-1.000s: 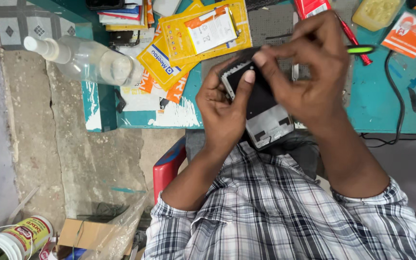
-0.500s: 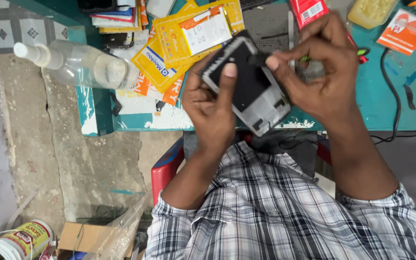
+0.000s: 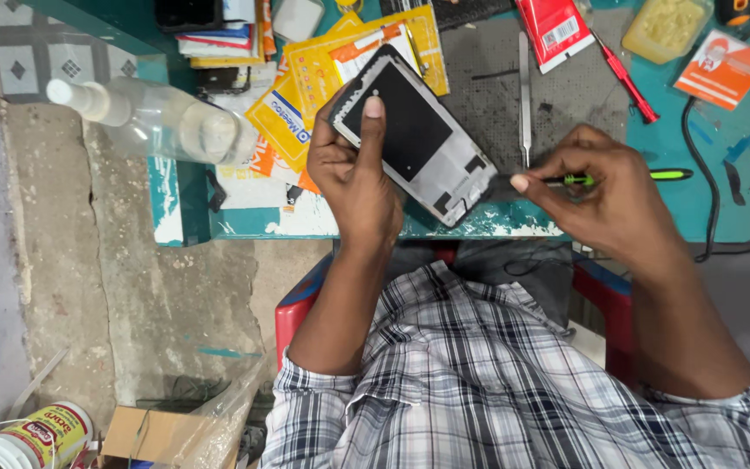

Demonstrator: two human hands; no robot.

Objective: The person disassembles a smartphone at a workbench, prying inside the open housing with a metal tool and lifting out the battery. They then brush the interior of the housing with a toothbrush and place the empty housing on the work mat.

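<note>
Left hand (image 3: 353,178): wrapped around an opened phone (image 3: 414,135), thumb pressed flat on the dark inner panel, fingers curled round the far edge.
Phone: back cover off, pale frame showing round a black centre, tilted with one corner up toward the yellow packets (image 3: 340,74) and the other down at the table edge; held just above the teal table (image 3: 740,221), over its near edge.
Right hand (image 3: 614,195): pinched narrow on a thin tool with a green handle (image 3: 622,178), thumb and forefinger closed at the front of the shaft.
Tool: lying level, tip aimed at the phone's lower right corner; touching or just short of it, hard to tell from here.
Work mat (image 3: 557,95): dark grey, behind the phone, with steel tweezers (image 3: 524,91) lying straight on it.
Right of the mat: red-handled screwdriver (image 3: 627,82), red packet (image 3: 555,30), yellowish tray (image 3: 666,26), orange card (image 3: 722,69), black cable (image 3: 705,187) looping off the table edge.
Left end of the table: clear plastic bottle (image 3: 154,122) lying on its side, cap pointing left, beside a stack of booklets (image 3: 223,39).
Below: checked shirt (image 3: 514,382) with sleeves rolled, red stool (image 3: 301,304) under the person.
Floor, bottom left: a yellow-labelled jar (image 3: 32,439) and a cardboard box (image 3: 158,434).
</note>
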